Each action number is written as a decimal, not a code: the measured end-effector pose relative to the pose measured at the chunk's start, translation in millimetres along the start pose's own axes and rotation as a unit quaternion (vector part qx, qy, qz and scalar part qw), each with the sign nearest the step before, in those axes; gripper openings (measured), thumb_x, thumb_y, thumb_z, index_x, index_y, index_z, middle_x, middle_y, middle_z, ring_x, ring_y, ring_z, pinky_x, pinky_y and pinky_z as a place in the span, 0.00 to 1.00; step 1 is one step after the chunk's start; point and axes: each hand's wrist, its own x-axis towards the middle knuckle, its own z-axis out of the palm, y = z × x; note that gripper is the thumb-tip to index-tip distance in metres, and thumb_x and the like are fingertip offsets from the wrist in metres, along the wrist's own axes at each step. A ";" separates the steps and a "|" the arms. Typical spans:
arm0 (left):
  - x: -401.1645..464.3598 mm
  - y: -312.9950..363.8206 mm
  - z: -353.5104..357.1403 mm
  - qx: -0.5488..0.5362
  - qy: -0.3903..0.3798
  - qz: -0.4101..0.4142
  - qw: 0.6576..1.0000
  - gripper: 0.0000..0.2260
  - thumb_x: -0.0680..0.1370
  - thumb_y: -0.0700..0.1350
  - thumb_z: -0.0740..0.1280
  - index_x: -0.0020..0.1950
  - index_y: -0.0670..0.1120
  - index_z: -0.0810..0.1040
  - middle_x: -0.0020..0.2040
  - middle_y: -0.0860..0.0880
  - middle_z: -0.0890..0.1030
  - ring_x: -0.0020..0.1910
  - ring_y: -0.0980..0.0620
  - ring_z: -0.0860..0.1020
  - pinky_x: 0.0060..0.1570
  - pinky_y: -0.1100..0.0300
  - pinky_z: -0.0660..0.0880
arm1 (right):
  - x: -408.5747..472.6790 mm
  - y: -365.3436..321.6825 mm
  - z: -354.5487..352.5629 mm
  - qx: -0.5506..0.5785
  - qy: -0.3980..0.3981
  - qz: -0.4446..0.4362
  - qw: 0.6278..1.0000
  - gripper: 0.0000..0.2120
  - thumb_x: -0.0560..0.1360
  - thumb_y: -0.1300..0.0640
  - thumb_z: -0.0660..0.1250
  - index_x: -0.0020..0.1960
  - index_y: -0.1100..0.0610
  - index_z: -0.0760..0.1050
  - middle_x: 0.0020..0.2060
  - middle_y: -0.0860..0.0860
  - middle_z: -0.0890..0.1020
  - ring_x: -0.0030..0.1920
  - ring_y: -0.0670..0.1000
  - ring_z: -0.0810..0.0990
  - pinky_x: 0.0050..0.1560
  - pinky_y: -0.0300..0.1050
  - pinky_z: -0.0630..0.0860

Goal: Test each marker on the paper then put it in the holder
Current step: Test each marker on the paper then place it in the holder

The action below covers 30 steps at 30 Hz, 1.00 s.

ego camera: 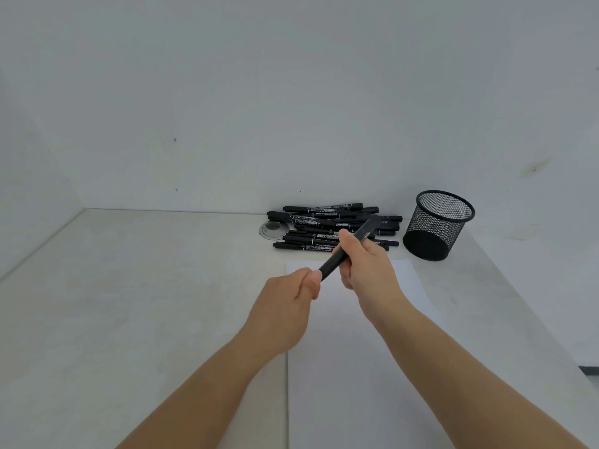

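A black marker is held slanting above the white paper. My right hand grips its barrel in the middle. My left hand pinches its lower end, where the cap is hidden by the fingers. A pile of several black markers lies against the back wall. The black mesh holder stands upright to the right of the pile, and no marker shows inside it.
A round grey cable grommet sits in the desk just left of the pile. White walls close the desk at the back and left. The desk's right edge runs diagonally past the holder.
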 end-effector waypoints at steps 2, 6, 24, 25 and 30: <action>0.8 3.9 0.8 -0.158 -0.057 -0.063 0.984 0.18 0.81 0.51 0.52 0.32 0.50 0.66 0.23 0.56 0.63 0.24 0.57 0.60 0.28 0.62 0.59 | 1.0 0.7 -1.2 0.017 -0.013 -0.002 1.000 0.18 0.78 0.53 0.59 0.32 0.58 0.68 0.15 0.43 0.63 0.17 0.42 0.61 0.21 0.31 0.60; 2.6 3.9 -1.6 -0.368 -0.148 -0.176 0.901 0.18 0.81 0.53 0.52 0.33 0.49 0.67 0.24 0.57 0.59 0.22 0.58 0.58 0.24 0.68 0.55 | 4.1 3.0 3.4 0.068 -0.021 -0.017 0.997 0.18 0.79 0.55 0.59 0.31 0.58 0.67 0.16 0.44 0.62 0.18 0.43 0.57 0.20 0.34 0.57; 2.8 -28.1 -27.2 -0.084 0.090 -0.049 0.991 0.13 0.80 0.50 0.56 0.39 0.50 0.73 0.33 0.61 0.81 0.33 0.64 0.76 0.34 0.72 0.68 | 36.8 0.6 8.8 -0.084 -0.023 -0.102 0.991 0.06 0.75 0.56 0.66 0.38 0.52 0.75 0.25 0.48 0.78 0.23 0.41 0.73 0.23 0.30 0.66; -0.1 -33.0 -23.8 -0.045 0.071 -0.035 0.996 0.12 0.80 0.50 0.55 0.40 0.51 0.73 0.37 0.64 0.82 0.37 0.65 0.77 0.37 0.74 0.68 | 35.1 6.2 10.2 -0.085 -0.024 -0.102 0.991 0.05 0.74 0.57 0.67 0.39 0.53 0.76 0.27 0.49 0.79 0.24 0.40 0.74 0.24 0.30 0.67; 0.7 -43.8 -18.5 0.040 0.003 -0.018 0.999 0.11 0.80 0.53 0.54 0.41 0.54 0.71 0.44 0.64 0.82 0.45 0.62 0.76 0.40 0.72 0.67 | 30.6 34.2 14.2 -0.145 -0.016 -0.103 0.984 0.07 0.73 0.59 0.65 0.37 0.52 0.76 0.27 0.48 0.80 0.27 0.41 0.76 0.29 0.31 0.70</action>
